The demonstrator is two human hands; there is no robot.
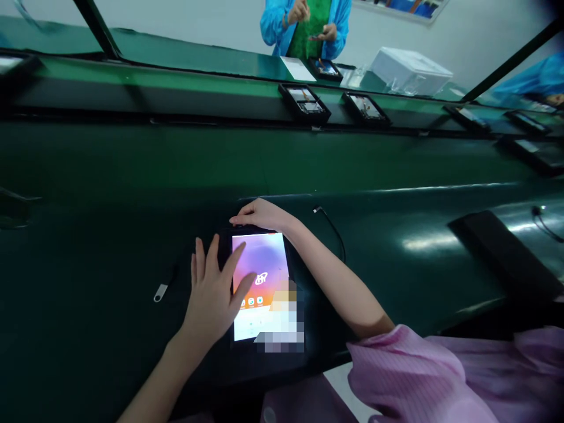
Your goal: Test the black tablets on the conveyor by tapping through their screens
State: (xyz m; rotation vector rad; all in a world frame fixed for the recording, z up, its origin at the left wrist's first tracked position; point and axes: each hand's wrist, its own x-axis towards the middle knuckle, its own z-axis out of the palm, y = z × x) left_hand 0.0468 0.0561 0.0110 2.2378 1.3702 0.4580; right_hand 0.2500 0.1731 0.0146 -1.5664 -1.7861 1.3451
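A tablet (247, 258) with a lit purple and orange home screen lies flat in a black frame on the green table, part of its lower right blurred out. My left hand (214, 294) is open, fingers spread, over the tablet's left side, with thumb and forefinger across the screen. Bent around the tablet's far edge, my right hand (255, 214) has its fingers pinched together near the far left corner. Whatever is between them is hidden or too small to make out. Left of my left hand lies a small silver USB stick (161, 292).
A black cable (332, 226) lies right of my right forearm. Farther right rests a dark case-like block (506, 252). Beyond the table, several black trays with devices (306, 103) sit on a conveyor belt. Opposite, a co-worker in blue (306, 26) stands near a white foam box (409, 70).
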